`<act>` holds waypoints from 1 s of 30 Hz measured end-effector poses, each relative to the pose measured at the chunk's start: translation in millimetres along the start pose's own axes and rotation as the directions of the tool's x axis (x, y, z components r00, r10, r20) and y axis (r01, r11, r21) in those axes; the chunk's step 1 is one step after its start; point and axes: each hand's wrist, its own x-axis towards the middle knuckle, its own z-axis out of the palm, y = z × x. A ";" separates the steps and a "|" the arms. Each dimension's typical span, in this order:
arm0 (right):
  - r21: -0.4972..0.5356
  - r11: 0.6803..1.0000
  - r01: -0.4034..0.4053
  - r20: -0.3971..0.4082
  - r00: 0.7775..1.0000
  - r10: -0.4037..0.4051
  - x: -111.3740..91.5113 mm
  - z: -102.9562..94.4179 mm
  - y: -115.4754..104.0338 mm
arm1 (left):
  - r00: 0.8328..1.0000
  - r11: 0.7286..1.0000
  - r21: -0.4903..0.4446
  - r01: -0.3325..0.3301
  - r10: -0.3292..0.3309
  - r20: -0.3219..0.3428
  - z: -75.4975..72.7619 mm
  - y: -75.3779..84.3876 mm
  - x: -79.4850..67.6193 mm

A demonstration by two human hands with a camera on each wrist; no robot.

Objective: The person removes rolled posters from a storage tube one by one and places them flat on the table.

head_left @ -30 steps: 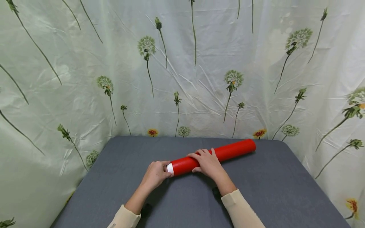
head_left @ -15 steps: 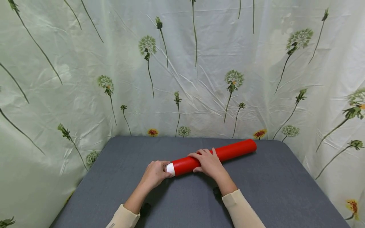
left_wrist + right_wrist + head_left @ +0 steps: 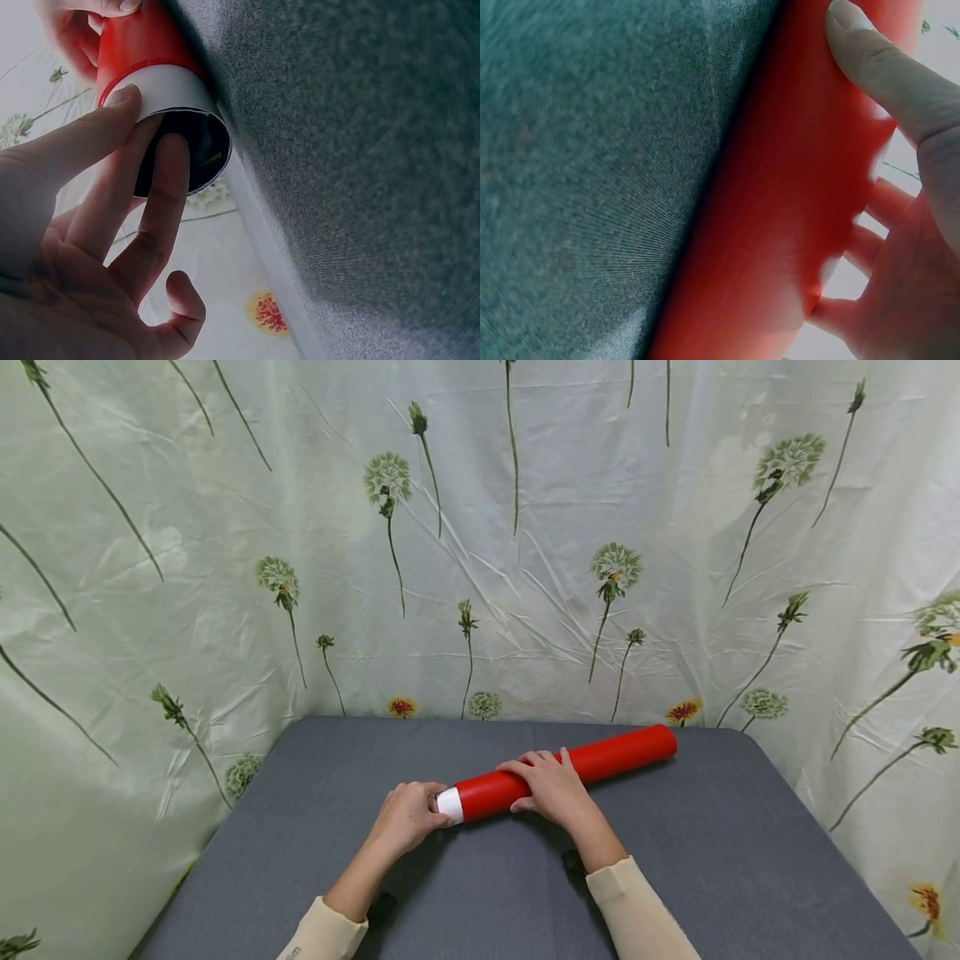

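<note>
A long red tube lies slanted on the table, its far end to the right. A white inner tube shows as a short band at its left end. My left hand pinches that white rim; in the left wrist view the thumb presses the white tube outside while fingers reach into its dark hollow. Over the red tube, left of its middle, my right hand grips from above. In the right wrist view its thumb lies along the near side of the red tube, fingers round the far side.
The grey table spreads around both hands, with its back edge close behind the red tube's right end. A pale curtain printed with dandelions hangs behind and at both sides.
The red tube has slid slightly to the right together with my right hand. A wider band of the white inner tube now shows; my left hand has hardly moved.
</note>
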 end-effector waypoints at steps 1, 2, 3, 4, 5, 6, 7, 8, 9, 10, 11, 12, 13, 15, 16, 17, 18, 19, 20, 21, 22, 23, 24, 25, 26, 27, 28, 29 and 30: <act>0.001 1.000 -0.001 0.001 1.000 0.001 0.1 -0.1 0.3 | 1.000 1.000 0.001 0.001 -0.001 0.003 -0.6 0.0 0.0; 0.002 1.000 -0.001 0.002 1.000 0.001 0.1 -0.1 0.7 | 1.000 1.000 0.001 0.002 -0.002 0.005 -0.8 -0.1 0.1; 0.004 1.000 -0.002 0.003 1.000 0.002 0.2 -0.3 1.0 | 1.000 1.000 0.003 0.002 -0.002 0.006 -1.0 -0.2 0.1; 0.004 1.000 -0.003 0.005 1.000 0.003 0.3 -0.4 1.4 | 1.000 1.000 0.003 0.002 -0.002 0.008 -1.4 -0.1 0.0; 0.005 1.000 -0.004 0.006 1.000 0.004 0.2 -0.6 1.7 | 1.000 1.000 0.005 0.002 -0.002 0.009 -1.7 0.0 0.0; 0.006 1.000 -0.004 0.007 1.000 0.004 0.2 -0.7 2.0 | 1.000 1.000 0.006 0.005 -0.005 0.011 -1.9 0.0 0.3; 0.007 1.000 -0.005 0.009 1.000 0.004 0.1 -0.8 2.3 | 1.000 1.000 0.012 -0.001 0.001 0.011 -2.2 0.0 0.3; 0.008 1.000 -0.005 0.011 1.000 0.005 0.1 -1.0 2.6 | 1.000 1.000 0.008 0.006 -0.006 0.013 -1.9 0.0 0.5; 0.007 1.000 -0.006 0.012 1.000 0.005 0.0 -1.2 2.7 | 1.000 1.000 0.010 0.005 -0.005 0.013 -2.3 0.1 0.2; 0.007 1.000 -0.006 0.013 1.000 0.006 -0.1 -1.4 2.9 | 1.000 1.000 0.009 0.006 -0.006 0.015 -2.5 0.1 0.1; 0.009 1.000 -0.006 0.014 1.000 0.006 -0.2 -1.5 3.0 | 1.000 1.000 0.011 0.003 -0.003 0.014 -2.5 0.0 0.1; 0.010 1.000 -0.007 0.015 1.000 0.007 -0.3 -1.5 3.2 | 1.000 1.000 0.012 0.000 0.000 0.014 -2.7 -0.1 0.0; 0.011 1.000 -0.007 0.015 1.000 0.007 -0.3 -1.5 3.4 | 1.000 1.000 0.011 -0.002 0.002 0.014 -2.6 -0.5 -0.3; 0.014 1.000 -0.007 0.016 1.000 0.007 -0.5 -1.3 3.8 | 1.000 1.000 0.003 0.004 -0.005 0.017 -2.6 -0.7 -0.7; 0.015 1.000 -0.007 0.016 1.000 0.007 -0.7 -1.1 4.2 | 1.000 1.000 0.000 0.006 -0.006 0.019 -2.4 -1.1 -0.6; 0.015 1.000 -0.007 0.015 1.000 0.007 -0.8 -0.9 4.5 | 1.000 1.000 0.000 0.003 -0.003 0.019 -2.4 -1.4 -0.6; 0.013 1.000 -0.007 0.015 1.000 0.007 -0.9 -0.6 4.9 | 1.000 1.000 -0.004 0.005 -0.005 0.022 -2.5 -1.9 -0.6; 0.011 1.000 -0.006 0.013 1.000 0.006 -1.0 -0.4 5.2 | 1.000 1.000 -0.007 0.009 -0.009 0.024 -2.5 -2.3 -0.6; 0.010 1.000 -0.006 0.011 1.000 0.006 -1.1 -0.1 5.7 | 1.000 1.000 -0.009 0.010 -0.010 0.025 -2.6 -2.5 -0.5; 0.007 1.000 -0.006 0.012 1.000 0.006 -1.2 -0.1 6.2 | 1.000 1.000 -0.009 0.010 -0.010 0.026 -2.6 -3.0 -0.3; 0.005 1.000 -0.006 0.013 1.000 0.006 -1.2 -0.2 6.6 | 1.000 1.000 -0.007 0.011 -0.011 0.026 -2.6 -3.3 -0.2; 0.004 1.000 -0.005 0.010 1.000 0.005 -1.2 0.0 7.0 | 1.000 1.000 -0.006 0.012 -0.011 0.026 -2.8 -3.5 -0.2; 0.003 1.000 -0.005 0.010 1.000 0.005 -1.2 0.0 7.4 | 1.000 1.000 -0.007 0.015 -0.014 0.027 -2.8 -3.5 -0.1; 0.004 1.000 -0.006 0.011 1.000 0.006 -1.3 0.0 7.9 | 1.000 1.000 -0.004 0.016 -0.016 0.027 -2.9 -3.5 -0.1; 0.003 1.000 -0.007 0.013 1.000 0.007 -1.3 -0.1 8.2 | 0.999 1.000 -0.003 0.017 -0.017 0.027 -3.1 -3.4 -0.1; 0.002 1.000 -0.009 0.018 1.000 0.009 -1.4 -0.3 8.6 | 0.999 1.000 -0.002 0.018 -0.018 0.027 -3.3 -3.2 -0.1; 0.004 1.000 -0.010 0.016 1.000 0.010 -1.5 -0.2 8.8 | 0.999 1.000 -0.004 0.019 -0.019 0.027 -3.5 -3.0 -0.3; 0.004 1.000 -0.014 0.019 1.000 0.013 -1.4 -0.4 9.0 | 0.999 1.000 -0.007 0.019 -0.019 0.026 -3.6 -2.9 -0.4; 0.003 1.000 -0.018 0.022 1.000 0.018 -1.4 -0.7 9.2 | 1.000 1.000 -0.010 0.019 -0.018 0.025 -3.5 -3.0 -0.5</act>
